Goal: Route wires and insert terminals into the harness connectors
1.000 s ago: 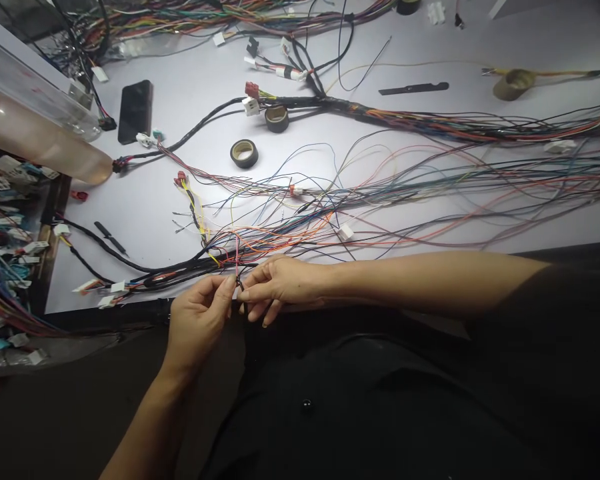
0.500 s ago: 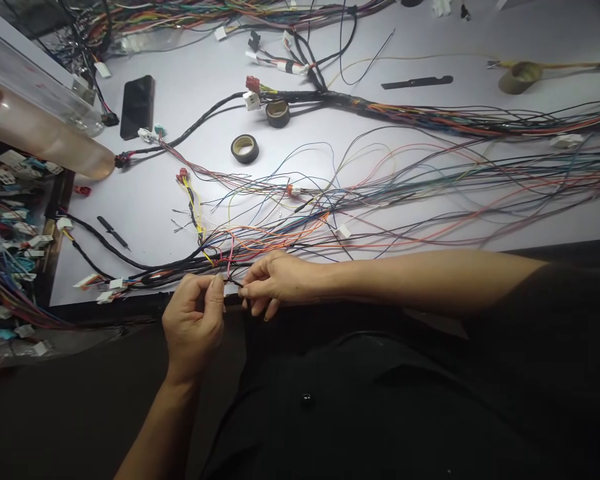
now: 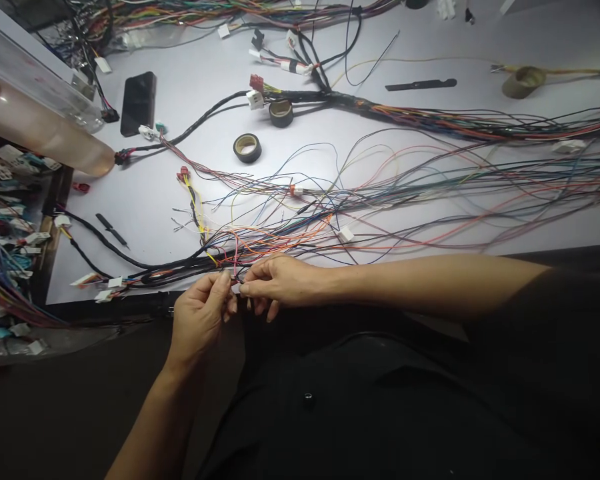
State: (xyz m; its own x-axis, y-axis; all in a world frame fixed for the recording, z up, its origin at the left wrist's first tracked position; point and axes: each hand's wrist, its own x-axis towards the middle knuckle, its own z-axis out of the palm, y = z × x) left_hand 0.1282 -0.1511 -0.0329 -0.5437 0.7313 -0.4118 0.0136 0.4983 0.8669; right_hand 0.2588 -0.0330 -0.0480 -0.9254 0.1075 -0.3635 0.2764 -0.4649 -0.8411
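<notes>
At the table's front edge my left hand [image 3: 201, 319] is closed in a pinch, thumb against forefinger, on a thin dark wire. My right hand [image 3: 283, 283] pinches the same short stretch of wire just to the right; the fingertips of the two hands are nearly touching and partly hide it. A pink wire [image 3: 237, 257] runs up from between the hands to the wire harness [image 3: 180, 267], which lies just beyond them. From the harness a short branch of yellow and black wires [image 3: 195, 207] ends in a red connector [image 3: 183, 174].
Two rolls of black tape [image 3: 247, 148] sit mid-table, near a second taped harness [image 3: 350, 101]. A phone [image 3: 139, 103], a small dark blade-like tool [image 3: 111, 230] and a longer one [image 3: 421, 85] lie about. At left are a clear roll [image 3: 45, 127] and heaped connectors [image 3: 10, 220].
My left hand has moved slightly right and up, closing the gap to my right hand. Its other fingers now show below the thumb. My right hand has hardly moved.
</notes>
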